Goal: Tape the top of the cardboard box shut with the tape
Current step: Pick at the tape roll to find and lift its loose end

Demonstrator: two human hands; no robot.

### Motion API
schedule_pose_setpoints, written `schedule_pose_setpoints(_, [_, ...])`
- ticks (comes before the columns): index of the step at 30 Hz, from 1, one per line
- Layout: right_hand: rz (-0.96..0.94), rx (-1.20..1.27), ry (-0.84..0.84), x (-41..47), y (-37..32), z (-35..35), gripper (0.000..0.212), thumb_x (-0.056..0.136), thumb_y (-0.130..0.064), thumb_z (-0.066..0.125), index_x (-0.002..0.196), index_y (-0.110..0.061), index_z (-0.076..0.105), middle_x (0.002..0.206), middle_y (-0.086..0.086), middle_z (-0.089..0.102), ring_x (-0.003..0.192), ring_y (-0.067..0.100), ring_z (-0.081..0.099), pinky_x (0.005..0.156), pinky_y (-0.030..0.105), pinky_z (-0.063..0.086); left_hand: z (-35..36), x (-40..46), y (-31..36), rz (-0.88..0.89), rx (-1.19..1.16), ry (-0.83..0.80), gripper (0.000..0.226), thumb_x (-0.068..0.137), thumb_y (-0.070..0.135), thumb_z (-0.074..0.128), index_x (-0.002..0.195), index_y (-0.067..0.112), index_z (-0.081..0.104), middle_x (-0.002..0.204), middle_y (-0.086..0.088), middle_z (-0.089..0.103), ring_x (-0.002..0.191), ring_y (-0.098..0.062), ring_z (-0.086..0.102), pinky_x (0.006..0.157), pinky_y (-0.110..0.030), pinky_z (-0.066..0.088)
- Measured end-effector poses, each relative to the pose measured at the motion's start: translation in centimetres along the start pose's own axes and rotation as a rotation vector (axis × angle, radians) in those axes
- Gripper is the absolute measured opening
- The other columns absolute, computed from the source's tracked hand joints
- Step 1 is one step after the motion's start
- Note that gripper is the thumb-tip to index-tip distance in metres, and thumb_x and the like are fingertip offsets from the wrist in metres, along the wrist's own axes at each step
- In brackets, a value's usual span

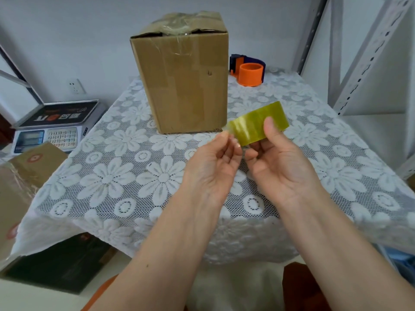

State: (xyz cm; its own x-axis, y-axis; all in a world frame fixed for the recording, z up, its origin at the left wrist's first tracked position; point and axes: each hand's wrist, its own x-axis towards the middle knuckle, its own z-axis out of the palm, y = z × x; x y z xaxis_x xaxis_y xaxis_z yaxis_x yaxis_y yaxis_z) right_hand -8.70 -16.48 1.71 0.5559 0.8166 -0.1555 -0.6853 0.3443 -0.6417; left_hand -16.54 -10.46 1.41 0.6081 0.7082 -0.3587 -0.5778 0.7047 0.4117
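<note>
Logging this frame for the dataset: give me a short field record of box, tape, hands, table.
box: cardboard box upright on the table, top flaps not flat, old clear tape on top
tape: yellowish tape roll held in front of the box
right hand: right hand grips the roll
left hand: left hand pinches at the roll's loose end
dispenser: orange and blue tape dispenser right of the box, untouched
table: lace tablecloth

It looked like a small packing room: a digital weighing scale (48, 133), stacked cartons (27, 173), metal shelving (368, 52) and a tape dispenser (248, 69) surrounded the lace-covered surface (134, 176).
</note>
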Motion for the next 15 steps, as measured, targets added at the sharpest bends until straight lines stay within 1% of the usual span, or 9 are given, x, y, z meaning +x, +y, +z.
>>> schedule_pose_setpoints(2, [0.011, 0.054, 0.02, 0.1, -0.2, 0.1, 0.022, 0.073, -0.023, 0.066, 0.091, -0.01, 0.064, 0.09, 0.008, 0.067, 0.093, 0.024, 0.06, 0.045, 0.018, 0.045, 0.1, -0.3, -0.3, -0.03, -0.055, -0.024, 0.013, 0.09, -0.004, 0.053, 0.078, -0.002, 0.057, 0.061, -0.01, 0.058, 0.06, -0.014, 0.056, 0.056, -0.02, 0.055])
schedule_pose_setpoints(3, [0.004, 0.064, 0.029, 0.2, -0.3, 0.1, 0.02, 0.075, -0.023, 0.065, 0.09, -0.01, 0.064, 0.09, 0.009, 0.066, 0.093, 0.024, 0.06, 0.046, 0.018, 0.046, 0.1, -0.3, -0.5, -0.039, -0.077, -0.034, 0.013, 0.091, -0.004, 0.052, 0.079, -0.002, 0.056, 0.061, -0.01, 0.057, 0.06, -0.014, 0.055, 0.056, -0.02, 0.055])
schedule_pose_setpoints(6, [-0.039, 0.012, 0.041, 0.3, -0.6, 0.0, 0.014, 0.083, -0.023, 0.063, 0.09, -0.01, 0.066, 0.085, 0.006, 0.068, 0.08, 0.018, 0.064, 0.051, 0.018, 0.05, 0.1, -0.4, -0.9, -0.007, -0.046, -0.057, 0.013, 0.091, -0.003, 0.05, 0.08, -0.002, 0.056, 0.063, -0.01, 0.055, 0.057, -0.014, 0.056, 0.056, -0.022, 0.055])
schedule_pose_setpoints(7, [-0.058, -0.022, 0.038, 0.4, -0.7, -0.1, 0.014, 0.086, -0.023, 0.062, 0.091, -0.011, 0.066, 0.084, 0.006, 0.069, 0.078, 0.016, 0.064, 0.054, 0.018, 0.05, 0.1, -0.4, -0.9, 0.015, 0.003, -0.064, 0.013, 0.091, -0.002, 0.051, 0.079, -0.002, 0.056, 0.063, -0.009, 0.055, 0.055, -0.014, 0.057, 0.058, -0.024, 0.056])
schedule_pose_setpoints(9, [-0.099, -0.092, 0.03, 0.4, -0.9, -0.2, 0.013, 0.089, -0.023, 0.061, 0.089, -0.012, 0.068, 0.083, 0.003, 0.07, 0.077, 0.014, 0.064, 0.061, 0.02, 0.051, 0.0, -0.6, -0.9, 0.044, 0.128, -0.075, 0.012, 0.088, 0.004, 0.051, 0.078, 0.002, 0.057, 0.066, -0.008, 0.056, 0.058, -0.016, 0.059, 0.068, -0.027, 0.055])
schedule_pose_setpoints(10, [-0.125, -0.132, 0.027, 0.3, -1.0, -0.3, 0.013, 0.09, -0.022, 0.06, 0.086, -0.013, 0.069, 0.08, 0.002, 0.07, 0.075, 0.013, 0.064, 0.061, 0.02, 0.049, 0.0, -0.8, -0.8, 0.049, 0.179, -0.076, 0.009, 0.086, 0.008, 0.05, 0.081, 0.004, 0.057, 0.071, -0.008, 0.057, 0.063, -0.017, 0.059, 0.074, -0.028, 0.054])
schedule_pose_setpoints(11, [-0.152, -0.173, 0.024, 0.2, -1.2, -0.3, 0.014, 0.09, -0.022, 0.059, 0.084, -0.014, 0.069, 0.078, 0.001, 0.07, 0.073, 0.012, 0.063, 0.058, 0.019, 0.048, -0.1, -0.9, -0.6, 0.057, 0.221, -0.072, 0.012, 0.084, 0.014, 0.05, 0.086, 0.005, 0.058, 0.076, -0.008, 0.058, 0.069, -0.018, 0.059, 0.077, -0.03, 0.053])
schedule_pose_setpoints(13, [-0.204, -0.247, 0.017, 0.1, -1.5, -0.3, 0.014, 0.09, -0.023, 0.06, 0.083, -0.015, 0.068, 0.077, 0.0, 0.069, 0.07, 0.011, 0.061, 0.053, 0.019, 0.042, -0.2, -0.9, -0.2, 0.102, 0.328, -0.062, 0.02, 0.083, 0.023, 0.051, 0.094, 0.007, 0.057, 0.081, -0.007, 0.06, 0.075, -0.019, 0.058, 0.074, -0.03, 0.054])
schedule_pose_setpoints(15, [-0.255, -0.327, 0.006, 0.0, -1.7, -0.4, 0.015, 0.09, -0.025, 0.061, 0.08, -0.016, 0.068, 0.078, 0.0, 0.068, 0.072, 0.013, 0.057, 0.053, 0.021, 0.039, -0.2, -0.9, 0.3, 0.212, 0.528, -0.061, 0.022, 0.082, 0.03, 0.057, 0.093, 0.01, 0.058, 0.081, -0.004, 0.062, 0.076, -0.018, 0.059, 0.068, -0.029, 0.053])
